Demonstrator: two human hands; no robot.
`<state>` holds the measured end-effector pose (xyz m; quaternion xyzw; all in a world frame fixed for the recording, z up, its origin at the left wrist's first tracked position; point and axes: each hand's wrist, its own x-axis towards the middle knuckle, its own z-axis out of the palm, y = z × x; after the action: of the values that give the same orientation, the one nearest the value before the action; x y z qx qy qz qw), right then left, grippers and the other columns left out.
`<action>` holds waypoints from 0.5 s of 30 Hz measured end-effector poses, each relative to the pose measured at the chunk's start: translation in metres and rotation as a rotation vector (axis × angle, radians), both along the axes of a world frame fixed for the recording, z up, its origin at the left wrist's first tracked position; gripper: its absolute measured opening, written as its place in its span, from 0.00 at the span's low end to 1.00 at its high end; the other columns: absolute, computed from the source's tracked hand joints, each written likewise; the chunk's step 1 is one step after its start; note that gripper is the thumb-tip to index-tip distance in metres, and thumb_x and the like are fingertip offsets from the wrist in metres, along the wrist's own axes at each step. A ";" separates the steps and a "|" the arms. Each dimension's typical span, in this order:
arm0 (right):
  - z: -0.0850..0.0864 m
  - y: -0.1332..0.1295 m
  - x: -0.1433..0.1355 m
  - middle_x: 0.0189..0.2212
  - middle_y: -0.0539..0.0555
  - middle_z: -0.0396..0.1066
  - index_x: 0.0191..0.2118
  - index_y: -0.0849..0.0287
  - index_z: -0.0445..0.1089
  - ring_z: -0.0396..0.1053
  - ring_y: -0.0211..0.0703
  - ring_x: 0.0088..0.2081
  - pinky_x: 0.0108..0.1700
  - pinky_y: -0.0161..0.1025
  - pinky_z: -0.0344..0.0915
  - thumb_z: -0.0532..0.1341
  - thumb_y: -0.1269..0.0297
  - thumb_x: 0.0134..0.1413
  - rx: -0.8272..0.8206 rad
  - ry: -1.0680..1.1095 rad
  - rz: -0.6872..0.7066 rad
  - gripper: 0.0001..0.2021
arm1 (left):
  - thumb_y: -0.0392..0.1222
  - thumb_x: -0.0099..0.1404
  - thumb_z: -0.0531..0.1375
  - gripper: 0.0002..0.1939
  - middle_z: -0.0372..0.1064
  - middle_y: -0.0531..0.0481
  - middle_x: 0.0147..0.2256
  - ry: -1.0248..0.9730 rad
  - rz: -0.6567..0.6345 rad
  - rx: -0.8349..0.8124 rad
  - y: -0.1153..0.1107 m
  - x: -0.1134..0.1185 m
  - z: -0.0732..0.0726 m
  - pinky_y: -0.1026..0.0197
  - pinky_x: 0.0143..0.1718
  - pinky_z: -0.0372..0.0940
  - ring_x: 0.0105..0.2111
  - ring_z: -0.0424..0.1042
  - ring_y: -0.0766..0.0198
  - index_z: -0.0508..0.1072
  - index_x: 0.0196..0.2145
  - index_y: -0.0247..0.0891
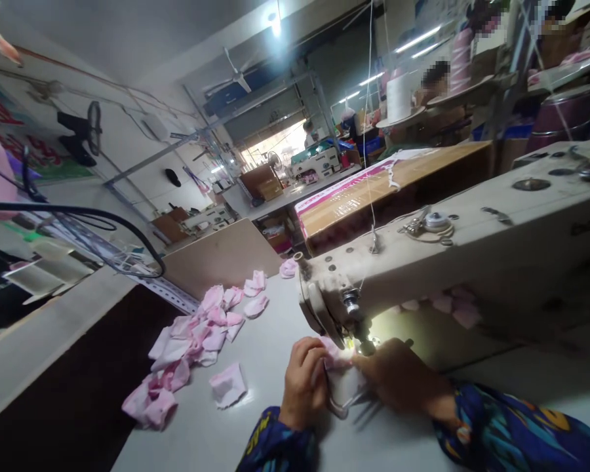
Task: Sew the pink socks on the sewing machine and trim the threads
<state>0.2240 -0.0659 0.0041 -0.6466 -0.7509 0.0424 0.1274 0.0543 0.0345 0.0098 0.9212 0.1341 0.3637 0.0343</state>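
Note:
Under the lit needle area of a sewing machine (373, 275) lies a pink fabric piece (332, 351). My left hand (302, 380) is left of the needle, fingers curled and closed on the fabric's edge. My right hand (398, 377), partly in shadow and blurred, pinches the cloth from the right, close to the presser foot. Between the hands, a thin, dark, curved metal piece (338, 410) shows; its kind is unclear. My fingertips partly hide the fabric.
A loose heap of pink fabric pieces (191, 341) spreads over the table (187, 439) to the left, with a single piece (227, 385) nearer. More scraps (459, 305) lie behind the machine arm. A cardboard box (398, 187) and thread cones (398, 99) stand beyond.

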 end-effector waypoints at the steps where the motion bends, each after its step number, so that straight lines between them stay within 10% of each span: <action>1: 0.002 -0.001 0.000 0.25 0.55 0.73 0.38 0.58 0.72 0.70 0.45 0.28 0.28 0.38 0.49 0.53 0.76 0.49 -0.008 0.001 -0.012 0.14 | 0.30 0.66 0.47 0.11 0.70 0.45 0.38 0.026 -0.005 0.053 0.004 -0.004 0.001 0.56 0.41 0.67 0.41 0.69 0.59 0.67 0.39 0.39; 10: 0.004 -0.004 -0.008 0.29 0.57 0.74 0.45 0.55 0.73 0.71 0.48 0.32 0.31 0.36 0.55 0.56 0.69 0.56 0.043 0.067 -0.136 0.13 | 0.31 0.62 0.50 0.10 0.72 0.44 0.34 0.355 -0.228 0.031 0.034 0.004 0.018 0.55 0.39 0.67 0.37 0.69 0.59 0.70 0.34 0.38; 15: -0.016 0.016 -0.023 0.35 0.57 0.75 0.49 0.52 0.70 0.71 0.49 0.34 0.32 0.37 0.60 0.57 0.71 0.52 0.091 0.065 -0.129 0.19 | 0.32 0.60 0.51 0.09 0.72 0.49 0.30 0.244 -0.092 0.000 0.033 0.010 0.009 0.60 0.34 0.67 0.33 0.70 0.62 0.70 0.32 0.39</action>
<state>0.2014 -0.0499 -0.0118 -0.6856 -0.7042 0.0211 0.1833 0.0642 0.0672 0.0192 0.9637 0.0949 0.2471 0.0342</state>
